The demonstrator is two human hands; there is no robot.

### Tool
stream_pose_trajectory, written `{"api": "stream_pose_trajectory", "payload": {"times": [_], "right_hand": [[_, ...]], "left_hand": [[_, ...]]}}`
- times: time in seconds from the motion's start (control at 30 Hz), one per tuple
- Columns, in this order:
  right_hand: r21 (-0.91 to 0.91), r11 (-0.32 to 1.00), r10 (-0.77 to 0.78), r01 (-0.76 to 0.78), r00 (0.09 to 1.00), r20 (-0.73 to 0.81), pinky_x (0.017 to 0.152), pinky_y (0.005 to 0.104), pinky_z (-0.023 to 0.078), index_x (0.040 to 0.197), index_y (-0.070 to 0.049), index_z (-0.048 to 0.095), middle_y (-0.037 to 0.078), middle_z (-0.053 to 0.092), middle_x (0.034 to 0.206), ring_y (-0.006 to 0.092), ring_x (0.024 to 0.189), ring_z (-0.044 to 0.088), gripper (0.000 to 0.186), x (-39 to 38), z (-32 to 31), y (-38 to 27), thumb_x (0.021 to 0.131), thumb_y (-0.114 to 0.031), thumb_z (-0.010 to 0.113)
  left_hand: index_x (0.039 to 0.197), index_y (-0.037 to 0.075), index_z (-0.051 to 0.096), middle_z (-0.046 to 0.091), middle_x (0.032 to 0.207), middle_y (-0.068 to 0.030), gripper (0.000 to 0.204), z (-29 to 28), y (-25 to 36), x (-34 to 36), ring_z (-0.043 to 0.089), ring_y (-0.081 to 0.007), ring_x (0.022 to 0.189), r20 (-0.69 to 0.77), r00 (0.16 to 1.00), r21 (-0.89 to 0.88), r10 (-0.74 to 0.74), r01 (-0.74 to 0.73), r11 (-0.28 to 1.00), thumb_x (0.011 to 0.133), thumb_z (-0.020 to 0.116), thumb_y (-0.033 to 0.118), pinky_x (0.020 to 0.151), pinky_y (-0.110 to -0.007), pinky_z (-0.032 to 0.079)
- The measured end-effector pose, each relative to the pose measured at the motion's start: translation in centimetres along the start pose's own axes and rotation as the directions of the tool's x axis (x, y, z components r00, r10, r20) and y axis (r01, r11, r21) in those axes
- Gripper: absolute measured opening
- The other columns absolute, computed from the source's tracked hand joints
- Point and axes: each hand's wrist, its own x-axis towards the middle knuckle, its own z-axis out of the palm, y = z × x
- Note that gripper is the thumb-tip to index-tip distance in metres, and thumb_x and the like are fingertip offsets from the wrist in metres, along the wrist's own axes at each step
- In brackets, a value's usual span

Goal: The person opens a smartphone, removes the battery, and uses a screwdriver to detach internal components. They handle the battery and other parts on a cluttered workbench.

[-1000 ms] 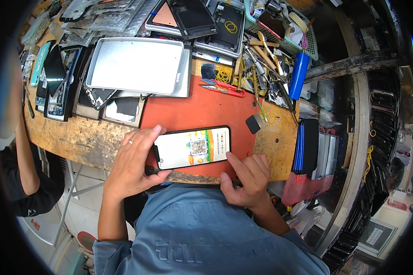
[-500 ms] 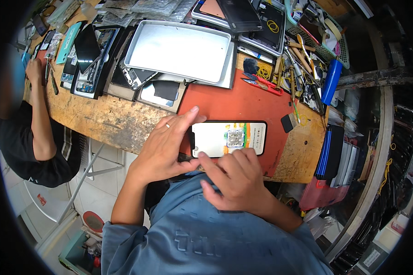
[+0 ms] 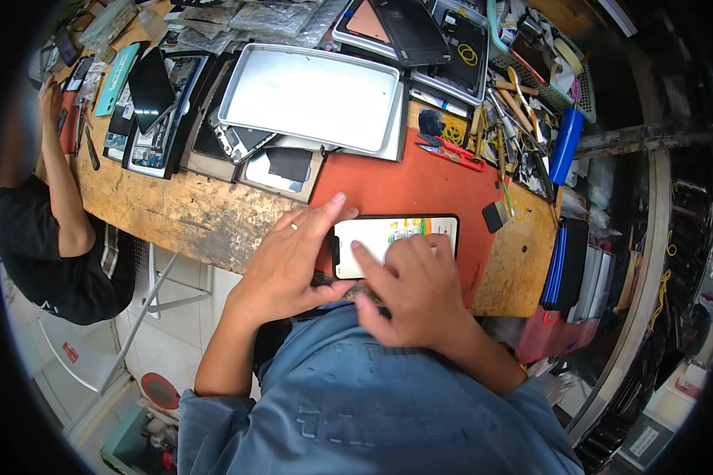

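Observation:
A smartphone (image 3: 412, 226) with a lit, mostly white screen lies sideways over the near part of a red-orange mat (image 3: 380, 186). My left hand (image 3: 289, 261), a ring on one finger, spans the phone's left end, fingers at its far corner and thumb by its near corner. Over the screen, my right hand (image 3: 420, 293) has its index finger stretched out, the tip on or just above the glass near the left end. Its thumb stands apart below and the other fingers are bent. That hand holds nothing and covers the lower right of the screen.
Beyond the mat lies a silver metal tray (image 3: 309, 95) on stacked phone parts. Red-handled pliers (image 3: 455, 154), screwdrivers and a blue cylinder (image 3: 566, 146) crowd the right, near a green basket (image 3: 582, 87). Another person's arm (image 3: 67, 190) rests at the bench's left.
My right index finger has moved up and farther onto the screen from the near edge. The screen's colourful picture shows differently. My left hand keeps its place at the phone's end.

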Motion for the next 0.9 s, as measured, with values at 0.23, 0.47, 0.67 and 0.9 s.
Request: {"api": "stream_pose_trajectory", "payload": {"times": [0.23,0.47,0.67,0.9], "right_hand": [[-0.045,0.999,0.015,-0.014,1.0,0.021,0.077,0.0436,0.037,0.134,-0.005,0.071,0.007,0.047,0.086,0.0257,0.08,0.05,0.063,-0.8,-0.6,0.0,0.076,-0.029,0.076],[-0.189,0.953,0.217,-0.235,0.97,-0.11,0.079,0.043,0.037,0.139,-0.002,0.068,0.006,0.049,0.084,0.025,0.079,0.05,0.066,-4.7,-3.2,4.0,0.079,-0.027,0.074],[-0.079,0.979,0.182,-0.186,0.982,-0.053,0.079,0.043,0.037,0.136,-0.003,0.069,0.005,0.048,0.085,0.0241,0.079,0.05,0.063,-7.6,-3.7,2.3,0.079,-0.03,0.075],[-0.051,0.99,0.133,-0.13,0.989,0.061,0.081,0.0451,0.039,0.134,-0.001,0.068,0.007,0.05,0.086,0.0268,0.084,0.052,0.061,-7.1,-3.9,1.8,0.081,-0.03,0.075]], "left_hand": [[0.165,0.003,0.025,0.065,0.142,-0.0179,0.117,0.2,0.1,0.1,0.061,-0.0412,0.129,-0.017,1.0,0.016,-0.015,0.016,1.0,0.071,0.094,0.021,0.113,-0.052,0.044],[0.163,0.001,0.026,0.068,0.138,-0.0192,0.117,0.6,0.0,0.0,0.064,-0.0401,0.127,-0.019,0.999,0.052,-0.03,0.031,0.998,0.069,0.094,0.019,0.112,-0.054,0.043],[0.164,0.002,0.027,0.067,0.138,-0.0196,0.118,0.9,0.0,-0.6,0.064,-0.0404,0.123,-0.029,0.999,0.074,-0.037,0.039,0.997,0.069,0.094,0.019,0.111,-0.053,0.043],[0.162,0.002,0.03,0.066,0.138,-0.019,0.114,0.6,0.1,-0.3,0.061,-0.0395,0.127,-0.002,0.996,0.038,-0.089,0.09,0.995,0.069,0.093,0.017,0.114,-0.053,0.04]]}}
